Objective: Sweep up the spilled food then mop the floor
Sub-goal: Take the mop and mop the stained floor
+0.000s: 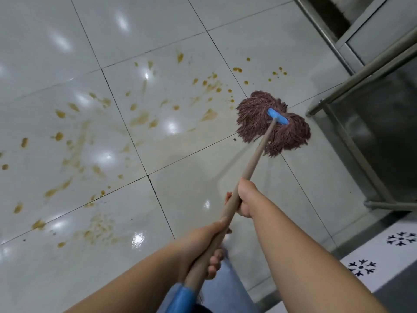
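Both hands grip the wooden mop handle (252,164): the right hand (244,198) has its fingers curled round the shaft higher up toward the head, and the left hand (204,246) wraps it lower down, just above the blue end sleeve (180,299). Its reddish-brown string mop head (255,114), clamped in a blue bracket (277,116), lies spread on the glossy white tiled floor (67,30), just beside a steel-framed bench (352,141) at the right. Brown smears and droplets of spilled food (140,118) spread over the tiles left of the strands.
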Available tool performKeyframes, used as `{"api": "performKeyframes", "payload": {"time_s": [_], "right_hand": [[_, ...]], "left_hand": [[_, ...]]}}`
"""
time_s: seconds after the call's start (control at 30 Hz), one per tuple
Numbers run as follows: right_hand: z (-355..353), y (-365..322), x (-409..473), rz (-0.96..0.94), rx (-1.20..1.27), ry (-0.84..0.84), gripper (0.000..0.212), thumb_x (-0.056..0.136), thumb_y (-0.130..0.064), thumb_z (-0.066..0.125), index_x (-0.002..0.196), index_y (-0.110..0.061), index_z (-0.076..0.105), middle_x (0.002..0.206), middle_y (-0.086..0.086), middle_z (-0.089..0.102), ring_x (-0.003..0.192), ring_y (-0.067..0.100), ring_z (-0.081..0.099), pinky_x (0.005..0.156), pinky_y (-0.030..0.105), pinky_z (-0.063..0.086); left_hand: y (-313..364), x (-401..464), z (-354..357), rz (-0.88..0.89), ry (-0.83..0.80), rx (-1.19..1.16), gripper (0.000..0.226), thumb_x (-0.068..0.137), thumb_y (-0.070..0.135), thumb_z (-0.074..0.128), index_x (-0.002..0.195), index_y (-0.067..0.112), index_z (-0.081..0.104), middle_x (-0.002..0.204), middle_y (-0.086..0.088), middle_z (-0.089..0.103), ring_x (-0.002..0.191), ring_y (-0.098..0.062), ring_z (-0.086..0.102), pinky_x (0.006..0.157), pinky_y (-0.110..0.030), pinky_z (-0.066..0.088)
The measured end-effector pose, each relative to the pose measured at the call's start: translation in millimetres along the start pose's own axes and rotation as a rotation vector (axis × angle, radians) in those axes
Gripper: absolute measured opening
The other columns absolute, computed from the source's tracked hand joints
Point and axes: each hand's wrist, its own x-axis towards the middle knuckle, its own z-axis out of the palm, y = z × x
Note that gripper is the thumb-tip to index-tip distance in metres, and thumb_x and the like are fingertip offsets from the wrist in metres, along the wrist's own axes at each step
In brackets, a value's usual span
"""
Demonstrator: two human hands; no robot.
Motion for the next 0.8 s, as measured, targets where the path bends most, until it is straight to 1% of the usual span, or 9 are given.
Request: {"api": "performKeyframes", "payload": {"time_s": [0.07, 0.2, 0.3, 0.37, 0.43, 0.57, 0.63, 0.7, 0.8], "right_hand": [[11, 19, -10, 0.000, -0.014, -0.018, 0.033, 0.101, -0.033, 0.028, 0.076, -0.011, 0.033, 0.069, 0.009, 0.043, 0.050, 0.016, 0.041, 0.038, 0.020, 0.042], [45, 76, -31, -0.002, -0.016, -0.084, 0.034, 0.102, -0.032, 0.027, 0.079, -0.008, 0.035, 0.070, 0.011, 0.046, 0.053, 0.019, 0.044, 0.035, 0.018, 0.044], [75, 124, -49, 0.032, -0.036, -0.149, 0.029, 0.102, -0.031, 0.027, 0.092, -0.006, 0.036, 0.074, 0.012, 0.048, 0.057, 0.021, 0.048, 0.043, 0.028, 0.046], [91, 151, -59, 0.048, -0.014, -0.190, 0.027, 0.102, -0.031, 0.026, 0.101, -0.005, 0.034, 0.078, 0.012, 0.047, 0.060, 0.021, 0.048, 0.042, 0.027, 0.046], [102, 171, -65, 0.044, 0.007, -0.197, 0.028, 0.101, -0.032, 0.026, 0.103, -0.006, 0.034, 0.079, 0.013, 0.046, 0.061, 0.021, 0.048, 0.042, 0.026, 0.047], [104, 192, -72, 0.019, 0.172, -0.148, 0.033, 0.098, -0.039, 0.039, 0.082, -0.010, 0.040, 0.071, 0.010, 0.047, 0.056, 0.018, 0.047, 0.037, 0.018, 0.048], [98, 197, -73, 0.046, 0.279, -0.108, 0.038, 0.094, -0.047, 0.047, 0.079, -0.012, 0.042, 0.066, 0.009, 0.047, 0.050, 0.016, 0.046, 0.037, 0.017, 0.047], [90, 198, -72, 0.098, 0.341, -0.128, 0.047, 0.091, -0.054, 0.046, 0.078, -0.009, 0.042, 0.059, 0.008, 0.047, 0.040, 0.016, 0.045, 0.037, 0.017, 0.046], [79, 181, -63, 0.111, 0.249, -0.105, 0.052, 0.094, -0.055, 0.037, 0.067, -0.010, 0.037, 0.041, 0.000, 0.038, 0.022, 0.011, 0.034, 0.036, 0.009, 0.037]], "left_hand": [[-21, -17, -9, 0.022, 0.035, -0.019, 0.035, 0.092, 0.048, 0.046, 0.108, 0.018, 0.052, 0.041, 0.001, 0.039, 0.028, -0.008, 0.034, 0.033, -0.009, 0.030], [-63, -54, -48, 0.044, 0.106, -0.014, 0.038, 0.093, 0.046, 0.044, 0.115, 0.016, 0.052, 0.040, 0.002, 0.036, 0.026, -0.007, 0.030, 0.031, -0.009, 0.026], [-102, -82, -82, 0.041, 0.152, 0.021, 0.037, 0.094, 0.045, 0.041, 0.116, 0.017, 0.051, 0.040, 0.003, 0.035, 0.026, -0.006, 0.030, 0.031, -0.009, 0.026], [-123, -94, -101, 0.040, 0.179, 0.055, 0.036, 0.095, 0.046, 0.040, 0.115, 0.018, 0.051, 0.040, 0.003, 0.035, 0.027, -0.006, 0.030, 0.032, -0.009, 0.026], [-139, -102, -113, 0.028, 0.204, 0.078, 0.036, 0.095, 0.046, 0.038, 0.112, 0.018, 0.052, 0.040, 0.004, 0.035, 0.027, -0.006, 0.030, 0.032, -0.009, 0.026], [-154, -101, -116, 0.039, 0.220, 0.081, 0.036, 0.096, 0.045, 0.038, 0.094, 0.012, 0.050, 0.039, 0.004, 0.038, 0.026, -0.006, 0.032, 0.032, -0.009, 0.028], [-157, -94, -110, 0.050, 0.225, 0.083, 0.036, 0.095, 0.044, 0.039, 0.089, 0.011, 0.050, 0.039, 0.003, 0.040, 0.027, -0.007, 0.034, 0.032, -0.011, 0.030], [-159, -84, -102, 0.056, 0.214, 0.085, 0.038, 0.095, 0.046, 0.040, 0.089, 0.010, 0.051, 0.038, 0.004, 0.043, 0.028, -0.007, 0.036, 0.032, -0.013, 0.032], [-150, -72, -85, 0.049, 0.198, 0.027, 0.039, 0.093, 0.048, 0.042, 0.089, 0.010, 0.050, 0.038, 0.003, 0.043, 0.027, -0.008, 0.037, 0.033, -0.012, 0.032]]}}
